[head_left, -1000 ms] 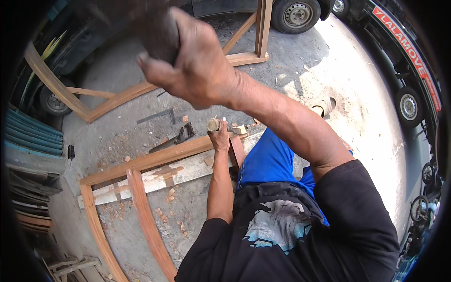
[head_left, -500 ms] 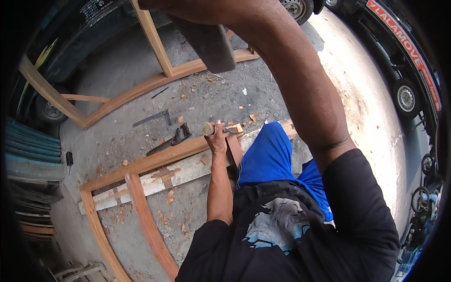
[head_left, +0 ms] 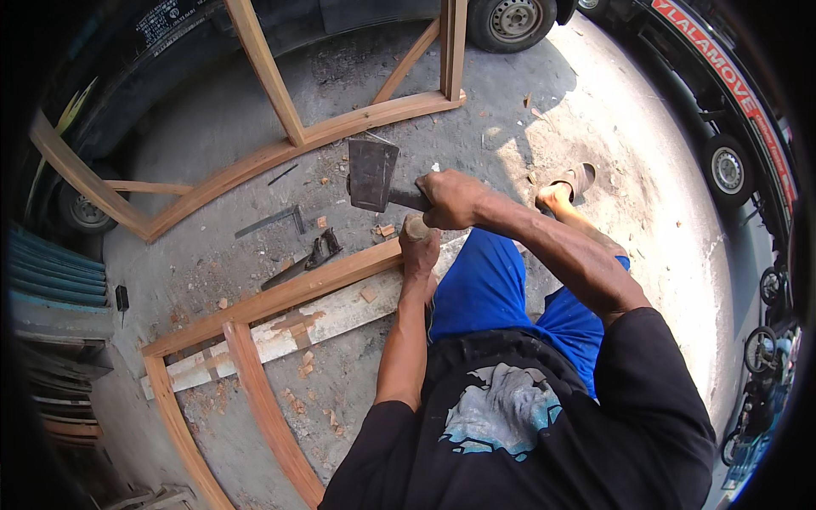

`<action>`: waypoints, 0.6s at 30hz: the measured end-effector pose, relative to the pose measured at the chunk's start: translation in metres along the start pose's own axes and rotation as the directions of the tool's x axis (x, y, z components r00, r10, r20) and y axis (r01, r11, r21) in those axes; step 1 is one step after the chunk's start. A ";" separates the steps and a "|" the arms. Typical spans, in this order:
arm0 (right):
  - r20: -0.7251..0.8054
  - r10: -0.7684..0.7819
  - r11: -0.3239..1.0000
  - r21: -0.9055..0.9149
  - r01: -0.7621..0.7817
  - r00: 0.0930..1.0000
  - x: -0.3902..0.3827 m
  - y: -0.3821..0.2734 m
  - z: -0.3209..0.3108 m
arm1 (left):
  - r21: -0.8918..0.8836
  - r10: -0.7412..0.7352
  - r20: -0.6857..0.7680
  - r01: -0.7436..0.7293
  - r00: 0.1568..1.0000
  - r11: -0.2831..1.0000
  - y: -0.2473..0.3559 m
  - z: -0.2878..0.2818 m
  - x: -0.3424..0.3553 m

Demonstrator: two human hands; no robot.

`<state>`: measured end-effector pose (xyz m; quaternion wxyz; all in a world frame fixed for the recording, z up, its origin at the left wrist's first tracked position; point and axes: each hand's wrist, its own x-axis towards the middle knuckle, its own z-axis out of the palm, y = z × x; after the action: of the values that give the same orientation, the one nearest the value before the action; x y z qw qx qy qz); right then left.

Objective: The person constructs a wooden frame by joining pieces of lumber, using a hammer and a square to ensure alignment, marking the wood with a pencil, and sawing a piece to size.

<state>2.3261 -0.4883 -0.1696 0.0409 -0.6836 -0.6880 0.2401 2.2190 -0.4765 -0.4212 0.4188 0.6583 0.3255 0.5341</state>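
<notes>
My right hand (head_left: 452, 199) grips the handle of a hatchet with a broad dark head (head_left: 372, 175), which is down at the top of a wooden-handled chisel (head_left: 415, 226). My left hand (head_left: 420, 252) is wrapped around that chisel and holds it upright on the end of a reddish wooden frame rail (head_left: 280, 295). The chisel's blade is hidden by my fingers. I crouch over the frame in blue shorts, with one sandalled foot (head_left: 568, 184) out to the right.
A pale plank (head_left: 336, 320) lies under the frame on the concrete, among wood chips. A hand saw (head_left: 304, 260) and a metal square (head_left: 274, 221) lie just beyond. A second wooden frame (head_left: 255, 161) lies farther back. Vehicle wheels (head_left: 512, 17) line the far edge.
My right hand has swung the hatchet down from high near the camera onto the chisel's top. My left hand has stayed on the chisel at the frame.
</notes>
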 end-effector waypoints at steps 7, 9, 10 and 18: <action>-0.556 -0.174 0.910 0.225 0.348 0.813 -0.067 -0.038 -0.120 | -0.342 -0.405 -0.189 0.326 0.895 0.881 0.019 -0.039 0.070; -0.677 -0.167 0.767 0.368 0.526 0.717 -0.089 -0.065 -0.152 | -0.373 -0.413 -0.214 0.316 0.885 0.872 0.009 -0.044 0.078; -0.740 -0.187 0.700 0.361 0.616 0.646 -0.097 -0.069 -0.162 | -0.394 -0.416 -0.223 0.309 0.882 0.866 0.005 -0.043 0.080; -0.897 -0.319 0.639 0.034 0.769 0.305 -0.064 -0.074 -0.178 | -0.315 -0.405 -0.212 0.330 0.890 0.890 -0.010 -0.039 0.070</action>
<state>2.3304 -0.4973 0.0329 0.6039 -0.3891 -0.6955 0.0115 2.1969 -0.4027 -0.3974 0.5502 0.4411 0.4233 0.5689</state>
